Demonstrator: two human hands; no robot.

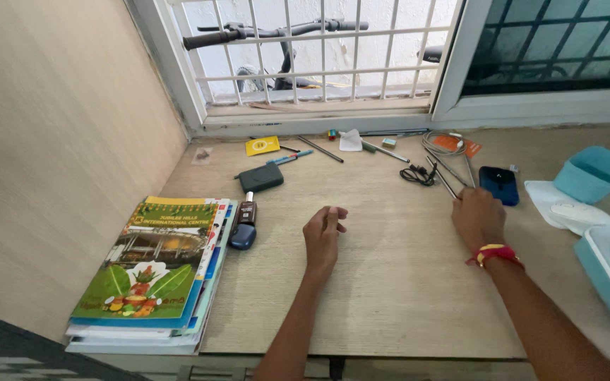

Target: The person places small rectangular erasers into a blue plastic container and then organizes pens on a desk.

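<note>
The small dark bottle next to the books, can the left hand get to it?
Probably yes. The left hand rests loosely curled on the bare table, and the small dark bottle lies just to its left beside the stack of books, with nothing between them.

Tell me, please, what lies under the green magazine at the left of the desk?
The green magazine tops a stack of books; only their edges show, their covers are hidden.

Home study corner: wooden desk (390,282) at barred window (319,49), stacked books (150,275), pens (319,149), bicycle (277,42) outside.
</note>
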